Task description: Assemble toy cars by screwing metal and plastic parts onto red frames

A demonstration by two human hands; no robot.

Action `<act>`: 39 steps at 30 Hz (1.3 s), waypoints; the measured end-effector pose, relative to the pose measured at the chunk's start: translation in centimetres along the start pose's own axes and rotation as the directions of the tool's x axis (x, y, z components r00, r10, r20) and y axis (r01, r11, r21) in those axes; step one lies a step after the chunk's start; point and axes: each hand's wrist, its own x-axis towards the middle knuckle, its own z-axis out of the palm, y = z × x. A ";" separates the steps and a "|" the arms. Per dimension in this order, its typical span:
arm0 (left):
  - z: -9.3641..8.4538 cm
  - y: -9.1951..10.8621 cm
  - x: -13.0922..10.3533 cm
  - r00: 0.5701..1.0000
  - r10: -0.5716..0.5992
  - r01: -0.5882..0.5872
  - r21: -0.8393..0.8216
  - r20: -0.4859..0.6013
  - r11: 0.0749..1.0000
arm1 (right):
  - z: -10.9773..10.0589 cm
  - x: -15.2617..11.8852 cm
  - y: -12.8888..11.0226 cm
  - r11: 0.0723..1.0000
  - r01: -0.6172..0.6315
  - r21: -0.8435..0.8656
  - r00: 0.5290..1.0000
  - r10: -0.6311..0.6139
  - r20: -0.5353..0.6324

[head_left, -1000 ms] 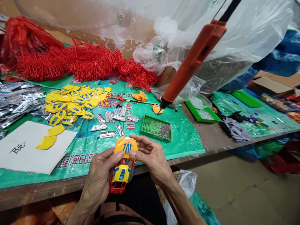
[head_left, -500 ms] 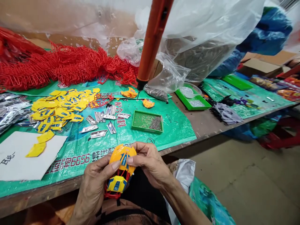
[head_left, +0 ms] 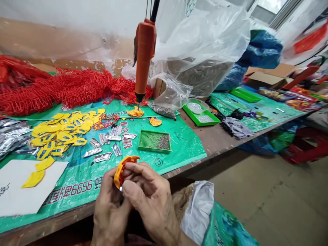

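Note:
An orange toy assembly (head_left: pixel 119 174) is between my two hands, in front of the table edge, tilted so its side and inner face show. My left hand (head_left: pixel 110 205) wraps round its left side. The fingers of my right hand (head_left: pixel 150 194) press on its right side, with the thumb low near a small shiny bit. My hands hide the red and yellow parts of the toy. Beyond them on the green sheet lie silver pieces (head_left: pixel 102 156), a green tray of small screws (head_left: pixel 154 150) and an orange shell piece (head_left: pixel 155 121).
An orange electric screwdriver (head_left: pixel 145 58) hangs tip down over another orange piece (head_left: pixel 135 111). Yellow pieces (head_left: pixel 69 127) and red frames (head_left: pixel 84 85) are heaped at the left, near white card (head_left: pixel 51 177). Right of centre is a green tray (head_left: pixel 201 118).
The toy has been turned from its top face onto its side, and my hands have closed in round it. The view has shifted, showing more of the screwdriver.

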 end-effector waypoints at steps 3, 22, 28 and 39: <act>-0.7 -0.4 0.6 0.969 -0.233 0.243 -0.152 0.083 0.958 | -0.7 -0.3 0.3 0.993 -0.002 -0.115 0.998 0.009 0.059; -0.4 -2.1 -3.5 0.725 -0.669 0.689 -0.180 0.162 0.702 | -5.6 -7.2 3.8 0.701 0.189 -0.687 0.926 -0.360 -0.112; -0.2 -2.8 -4.0 0.786 -0.614 0.616 -0.157 0.067 0.772 | -5.1 -9.4 6.4 0.888 -0.325 -0.326 0.943 0.277 -0.185; -1.5 -1.1 -2.1 0.804 -0.504 0.575 -0.195 0.316 0.795 | -5.5 -7.9 5.0 0.933 -0.295 -0.206 0.945 0.316 0.080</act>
